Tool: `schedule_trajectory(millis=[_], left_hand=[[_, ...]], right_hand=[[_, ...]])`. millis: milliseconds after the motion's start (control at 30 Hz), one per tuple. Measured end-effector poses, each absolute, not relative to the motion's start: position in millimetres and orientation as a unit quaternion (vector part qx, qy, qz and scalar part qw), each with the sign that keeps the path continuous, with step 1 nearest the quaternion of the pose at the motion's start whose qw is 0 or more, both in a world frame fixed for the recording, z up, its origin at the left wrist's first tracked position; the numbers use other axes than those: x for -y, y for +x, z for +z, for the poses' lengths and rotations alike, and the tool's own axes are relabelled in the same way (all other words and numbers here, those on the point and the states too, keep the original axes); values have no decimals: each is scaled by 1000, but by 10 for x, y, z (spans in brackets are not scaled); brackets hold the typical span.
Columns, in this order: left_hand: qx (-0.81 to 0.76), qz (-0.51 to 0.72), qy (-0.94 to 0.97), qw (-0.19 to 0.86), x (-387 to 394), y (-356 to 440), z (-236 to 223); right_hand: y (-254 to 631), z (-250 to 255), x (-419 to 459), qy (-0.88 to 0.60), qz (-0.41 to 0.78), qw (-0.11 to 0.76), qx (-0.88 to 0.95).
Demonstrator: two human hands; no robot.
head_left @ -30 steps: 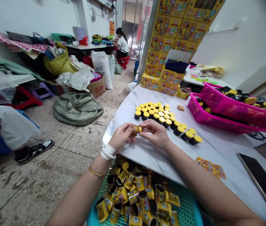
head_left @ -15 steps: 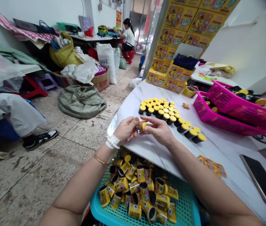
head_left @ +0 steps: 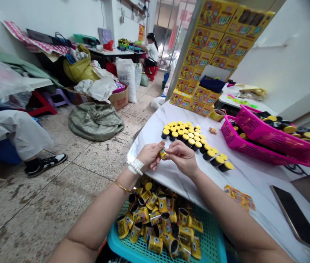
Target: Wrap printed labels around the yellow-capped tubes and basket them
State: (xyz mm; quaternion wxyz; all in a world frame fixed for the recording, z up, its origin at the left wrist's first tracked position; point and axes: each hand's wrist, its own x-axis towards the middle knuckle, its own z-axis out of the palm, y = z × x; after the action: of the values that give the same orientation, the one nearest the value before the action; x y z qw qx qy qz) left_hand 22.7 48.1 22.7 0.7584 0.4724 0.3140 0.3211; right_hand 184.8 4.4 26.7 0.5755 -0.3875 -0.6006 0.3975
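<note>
Now, over the white table (head_left: 175,179), the left hand (head_left: 149,156) grips a small yellow container (head_left: 163,153) (probably labelled; fingers hide much of it), and the right hand (head_left: 184,157) pinches its side.

No wording can be read with certainty. Colourful stylised lettering stands on the stacked yellow cardboard boxes (head_left: 207,41), blue print on the white woven sack (head_left: 126,78), and blurred characters on the rectangular red-and-yellow sign (head_left: 141,32). The small, yellow-labelled black cups (head_left: 155,244) carry print too small to read.
</note>
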Motion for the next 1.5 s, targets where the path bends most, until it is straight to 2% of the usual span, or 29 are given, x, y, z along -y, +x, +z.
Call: schedule_trajectory(millis=[133,267,467,533,600,667,733,833,933,1033,1133,1267,1367,1500], left_hand=[[-315,285,511,747,-505,185,269],[-396,243,547,696,-533,188,355],[-422,169,625,634,-129,128,358],[-437,160,683,562,143,12,283],[-434,178,742,479,378,-91,210],[-423,193,774,431,527,-137,168],[-413,199,782,423,591,-110,167],[-394,207,788,426,609,47,230],[-370,216,783,451,632,256,328],[-360,202,741,529,668,464,410],[-351,207,689,600,661,714,435],[-332,230,647,647,524,1021,358],[-343,240,637,648,349,1067,294],[-332,225,661,635,134,981,279]], right_hand=[[1777,237,-54,-391,326,573,643],[1666,235,-30,-420,146,522,728],[1880,245,566,-454,9,431,780],[2156,213,974,-500,-65,431,749],[2543,158,1348,-617,-134,458,626],[2964,82,1610,-730,-158,420,515],[3316,-6,1743,-797,-136,352,472],[3598,-108,1780,-814,-83,326,474],[3618,-118,1760,-803,-87,343,480],[3444,-55,1741,-777,-133,395,471],[3078,16,1662,-731,-173,446,487],[2475,68,1463,-682,-149,459,549],[2230,90,1354,-668,-84,487,556],[2305,152,1241,-661,154,553,483]])
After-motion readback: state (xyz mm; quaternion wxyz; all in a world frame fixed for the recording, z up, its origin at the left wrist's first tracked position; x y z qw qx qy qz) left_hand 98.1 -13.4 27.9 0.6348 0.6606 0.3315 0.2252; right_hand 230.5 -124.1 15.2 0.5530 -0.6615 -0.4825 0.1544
